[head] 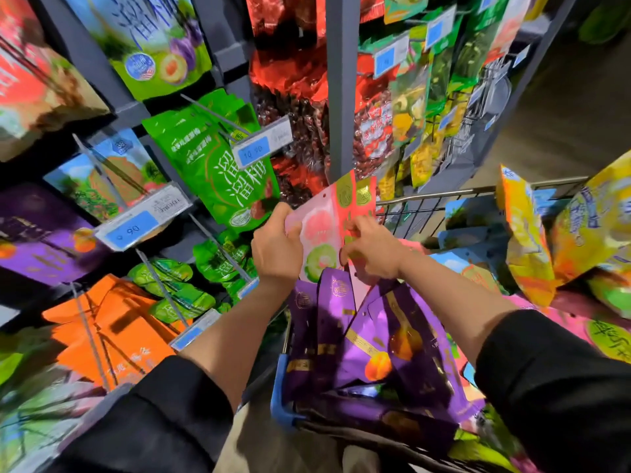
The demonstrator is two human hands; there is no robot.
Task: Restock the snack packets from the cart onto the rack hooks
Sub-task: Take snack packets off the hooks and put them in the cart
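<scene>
Both hands' grip, left hand (277,241) and right hand (371,248), pinches pink packets (324,220) above cart (280,390).

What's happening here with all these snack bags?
A person is restocking a shop rack. Both hands hold pink packets above the cart: the left hand grips the left edge of a pink packet, the right hand pinches the ones beside it. Purple packets fill the cart below. Green packets already hang on rack hooks.

Bright, saturated overhead light; blurred, warped wide-angle edges.
</scene>
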